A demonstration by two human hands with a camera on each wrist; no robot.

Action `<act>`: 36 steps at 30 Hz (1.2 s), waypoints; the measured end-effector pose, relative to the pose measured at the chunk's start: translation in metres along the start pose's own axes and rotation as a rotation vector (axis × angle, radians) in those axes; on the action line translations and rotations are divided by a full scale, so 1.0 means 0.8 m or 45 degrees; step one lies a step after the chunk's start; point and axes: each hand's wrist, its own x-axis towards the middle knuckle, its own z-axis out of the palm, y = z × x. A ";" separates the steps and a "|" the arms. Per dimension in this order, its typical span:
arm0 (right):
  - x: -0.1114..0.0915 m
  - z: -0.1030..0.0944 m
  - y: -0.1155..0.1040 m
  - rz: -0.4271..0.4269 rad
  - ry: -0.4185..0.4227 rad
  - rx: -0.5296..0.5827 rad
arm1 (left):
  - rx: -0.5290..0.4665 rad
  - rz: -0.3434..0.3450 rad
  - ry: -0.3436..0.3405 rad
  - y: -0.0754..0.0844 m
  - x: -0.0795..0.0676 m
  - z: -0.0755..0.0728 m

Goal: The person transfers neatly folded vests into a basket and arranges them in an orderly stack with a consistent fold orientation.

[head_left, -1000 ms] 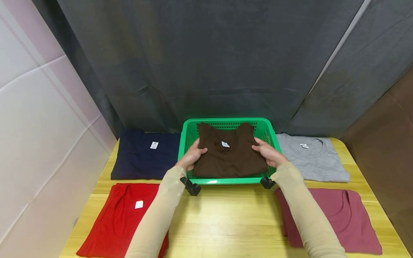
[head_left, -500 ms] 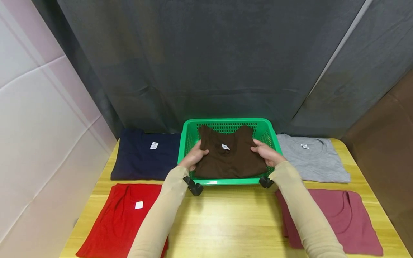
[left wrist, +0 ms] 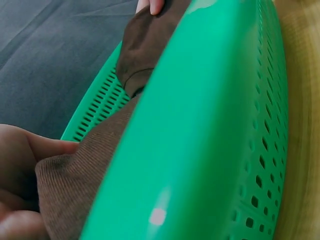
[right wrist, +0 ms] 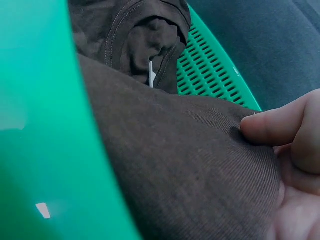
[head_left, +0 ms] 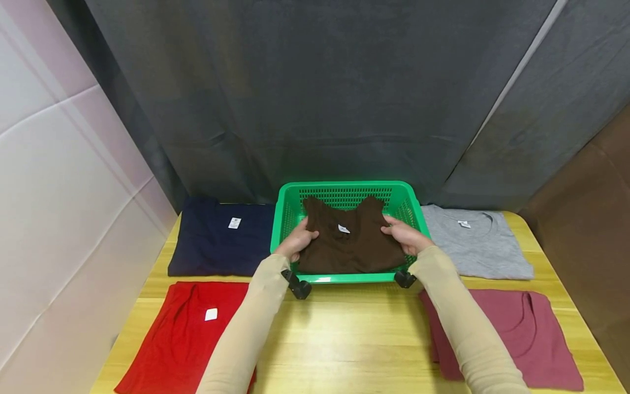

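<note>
A folded brown shirt (head_left: 349, 246) with a white neck label lies within the rim of a green plastic basket (head_left: 344, 278). My left hand (head_left: 298, 239) pinches the shirt's left side, thumb on top and fingers beneath. On the opposite side my right hand (head_left: 406, 235) grips the shirt the same way. The right wrist view shows the right thumb (right wrist: 272, 122) pressing into the brown cloth (right wrist: 185, 160), the fingers mostly under it. In the left wrist view the near basket rim (left wrist: 185, 125) covers much of the shirt, and the left hand (left wrist: 22, 175) holds its edge.
A folded navy shirt (head_left: 221, 241) lies left of the basket, a grey shirt (head_left: 477, 241) right of it. Nearer are a red shirt (head_left: 182, 339) and a dusty-pink shirt (head_left: 526, 334). All rest on a wooden table (head_left: 339, 339). A dark curtain (head_left: 334, 98) hangs behind.
Both hands have lowered the brown shirt slightly, deeper into the basket and a little toward the near rim. The hands have drawn slightly closer together. Grip stays on both sides.
</note>
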 end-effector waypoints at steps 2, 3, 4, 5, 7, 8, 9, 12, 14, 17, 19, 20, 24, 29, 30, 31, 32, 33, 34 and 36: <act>0.001 0.000 0.000 -0.001 -0.005 -0.011 | -0.004 -0.006 -0.004 0.001 0.000 0.001; 0.001 0.001 0.000 0.002 -0.003 -0.016 | -0.007 -0.007 -0.007 0.001 0.000 0.001; 0.002 0.001 0.000 0.003 -0.010 -0.014 | -0.008 -0.015 -0.005 0.001 0.000 0.001; 0.002 0.002 0.000 0.007 -0.011 -0.010 | -0.001 -0.020 -0.003 0.001 0.000 0.001; 0.002 0.003 0.000 0.016 -0.008 -0.004 | 0.009 -0.032 -0.003 0.001 -0.001 0.001; 0.002 0.003 0.000 0.020 -0.005 -0.004 | 0.012 -0.038 -0.002 0.001 -0.001 0.001; 0.002 0.004 0.000 0.027 0.000 -0.001 | 0.012 -0.043 -0.002 0.000 -0.001 0.001; 0.003 0.004 0.000 0.027 0.007 -0.010 | 0.013 -0.049 -0.001 0.000 -0.001 0.001; 0.003 0.004 0.001 0.026 0.004 -0.009 | 0.012 -0.051 0.004 0.000 0.000 0.001; 0.003 0.004 0.001 0.021 -0.007 -0.002 | 0.024 -0.050 0.007 -0.001 0.001 0.001; 0.003 0.004 0.001 0.026 -0.010 0.019 | 0.036 -0.054 0.008 -0.002 0.002 0.001; 0.003 0.004 0.001 0.027 -0.013 0.024 | 0.042 -0.060 0.011 -0.002 0.002 0.001; 0.004 0.004 0.001 0.030 -0.027 0.019 | 0.076 -0.076 0.018 -0.002 0.002 0.001; 0.003 0.003 0.000 0.040 -0.019 -0.053 | 0.103 -0.117 0.048 -0.002 0.003 0.002; 0.003 0.002 0.000 0.044 -0.015 -0.067 | 0.103 -0.120 0.050 -0.002 0.003 0.002; 0.002 0.002 0.000 0.044 -0.013 -0.081 | 0.101 -0.125 0.049 -0.002 0.004 0.002; 0.002 0.002 0.000 0.046 -0.011 -0.087 | 0.102 -0.133 0.052 -0.002 0.005 0.002; 0.003 0.001 0.000 0.050 -0.007 -0.086 | 0.104 -0.140 0.053 -0.002 0.005 0.002; 0.003 0.002 0.000 0.049 -0.007 -0.082 | 0.104 -0.147 0.054 -0.002 0.005 0.002; 0.004 0.002 0.001 0.053 -0.003 -0.073 | 0.108 -0.163 0.052 0.001 0.004 0.002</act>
